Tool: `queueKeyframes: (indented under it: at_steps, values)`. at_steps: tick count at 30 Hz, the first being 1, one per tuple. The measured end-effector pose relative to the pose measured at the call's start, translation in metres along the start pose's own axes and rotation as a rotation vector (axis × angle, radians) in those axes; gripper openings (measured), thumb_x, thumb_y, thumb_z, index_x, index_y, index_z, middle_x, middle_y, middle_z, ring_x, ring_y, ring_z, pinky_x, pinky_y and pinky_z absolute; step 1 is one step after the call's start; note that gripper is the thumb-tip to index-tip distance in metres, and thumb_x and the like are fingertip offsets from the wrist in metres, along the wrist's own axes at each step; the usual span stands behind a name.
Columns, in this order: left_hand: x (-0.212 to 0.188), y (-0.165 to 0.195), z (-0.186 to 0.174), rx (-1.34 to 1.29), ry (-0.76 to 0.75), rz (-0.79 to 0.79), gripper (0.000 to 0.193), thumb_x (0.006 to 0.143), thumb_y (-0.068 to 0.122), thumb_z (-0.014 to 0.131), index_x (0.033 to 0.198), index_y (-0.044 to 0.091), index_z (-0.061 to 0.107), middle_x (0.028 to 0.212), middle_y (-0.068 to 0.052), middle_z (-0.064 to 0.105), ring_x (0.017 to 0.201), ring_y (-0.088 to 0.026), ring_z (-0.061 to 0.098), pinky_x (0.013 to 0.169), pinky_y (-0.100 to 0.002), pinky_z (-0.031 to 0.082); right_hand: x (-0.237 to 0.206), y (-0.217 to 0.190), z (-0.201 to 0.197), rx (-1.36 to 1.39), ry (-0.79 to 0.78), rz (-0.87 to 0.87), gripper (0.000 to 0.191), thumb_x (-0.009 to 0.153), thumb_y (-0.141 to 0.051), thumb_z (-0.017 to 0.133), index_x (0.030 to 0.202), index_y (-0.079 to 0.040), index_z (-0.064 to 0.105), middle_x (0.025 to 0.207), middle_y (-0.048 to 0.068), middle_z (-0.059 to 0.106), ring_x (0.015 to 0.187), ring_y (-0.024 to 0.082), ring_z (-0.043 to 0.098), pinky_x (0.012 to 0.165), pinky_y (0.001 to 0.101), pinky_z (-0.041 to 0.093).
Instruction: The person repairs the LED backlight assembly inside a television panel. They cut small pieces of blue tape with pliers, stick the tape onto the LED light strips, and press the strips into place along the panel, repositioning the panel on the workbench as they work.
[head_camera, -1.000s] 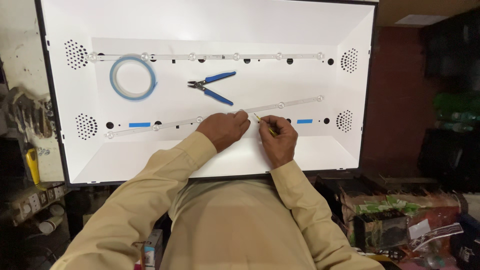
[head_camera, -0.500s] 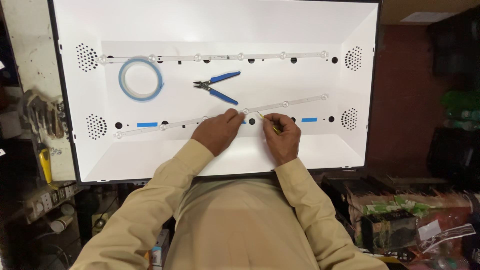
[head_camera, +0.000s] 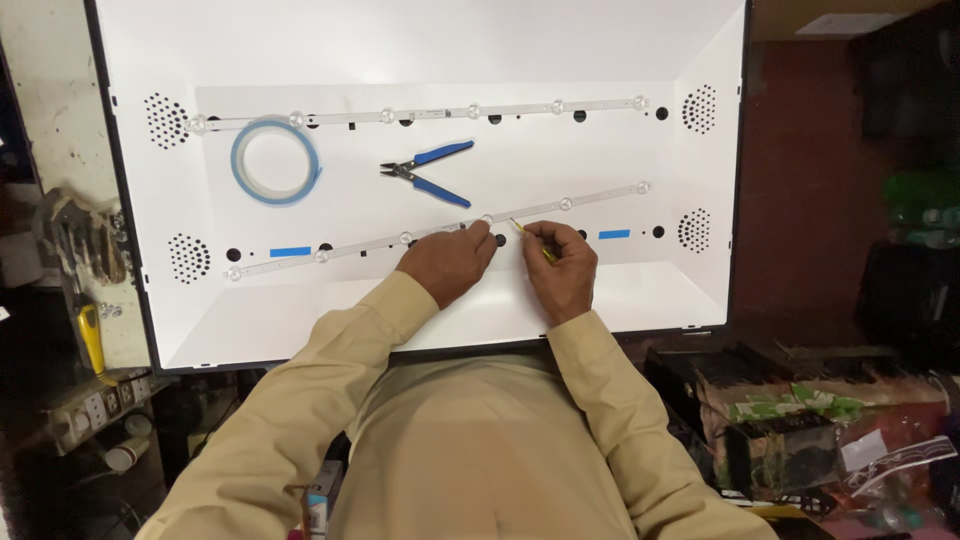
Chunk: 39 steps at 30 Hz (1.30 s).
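Note:
A white display back panel (head_camera: 420, 40) lies open in front of me. Two light strips with round lenses run across it: the upper strip (head_camera: 430, 113) lies straight, the lower strip (head_camera: 340, 250) sits slanted, its right end higher. My left hand (head_camera: 447, 263) rests on the lower strip near its middle, fingers pressing by a lens. My right hand (head_camera: 562, 266) grips a thin yellow-handled tool (head_camera: 530, 238) whose tip points at the strip just right of my left fingertips.
Blue-handled pliers (head_camera: 428, 171) lie between the strips. A roll of blue-edged tape (head_camera: 276, 160) sits at the upper left. Blue tape pieces (head_camera: 290, 251) mark the panel. Tools hang on the left wall (head_camera: 80, 250); clutter lies at the lower right (head_camera: 800, 430).
Both hands stay on the lower strip; the view has shifted slightly. My right hand has edged closer to my left, with the tool tip nearer the lens.

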<state>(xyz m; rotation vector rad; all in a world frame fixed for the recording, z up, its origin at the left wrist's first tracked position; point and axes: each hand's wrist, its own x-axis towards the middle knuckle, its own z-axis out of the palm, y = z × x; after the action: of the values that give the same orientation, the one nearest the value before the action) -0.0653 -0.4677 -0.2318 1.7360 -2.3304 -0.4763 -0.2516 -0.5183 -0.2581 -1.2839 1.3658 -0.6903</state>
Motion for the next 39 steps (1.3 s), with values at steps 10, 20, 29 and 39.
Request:
queueKeyframes:
  at_steps: [10,20,29,39]
  values:
    - [-0.023,-0.009,0.005,-0.195,0.023,-0.076,0.017,0.096,0.011,0.058,0.110,0.001,0.062,0.104,-0.014,0.060,0.076,-0.033,0.066,0.065,-0.046,0.054,0.001,-0.005,0.000,-0.113,0.005,-0.034,0.014,0.093,-0.010,0.073,0.101,0.001,0.074,0.090,0.005,0.075,0.078,0.007,0.066,0.071,0.0236,0.055]
    - [-0.068,-0.014,-0.018,-0.570,0.298,-0.376,0.017,0.093,-0.003,0.057,0.107,0.007,0.061,0.119,-0.012,0.064,0.092,-0.033,0.068,0.074,-0.040,0.054,0.003,0.001,-0.002,-0.075,-0.068,-0.149,0.012,0.097,-0.007,0.071,0.105,0.002,0.073,0.092,0.003,0.073,0.083,0.007,0.064,0.075,0.0228,0.054]
    - [-0.199,0.015,-0.039,-1.313,0.738,-0.830,0.012,0.104,0.002,0.059,0.114,0.002,0.064,0.090,-0.005,0.069,0.077,-0.011,0.062,0.067,-0.027,0.052,-0.001,-0.014,-0.009,0.136,-0.217,-0.057,0.025,0.102,-0.004,0.059,0.126,-0.003,0.064,0.086,0.002,0.067,0.066,0.006,0.054,0.055,0.0222,0.044]
    - [-0.398,0.039,-0.010,-0.056,0.180,-1.448,0.046,0.079,0.001,0.067,0.124,0.010,0.073,0.099,-0.010,0.077,0.091,-0.037,0.073,0.108,-0.068,0.039,-0.040,-0.054,0.076,-0.158,-0.480,-0.376,0.021,0.100,0.000,0.063,0.120,-0.001,0.069,0.101,0.004,0.070,0.081,0.006,0.059,0.071,0.0208,0.049]
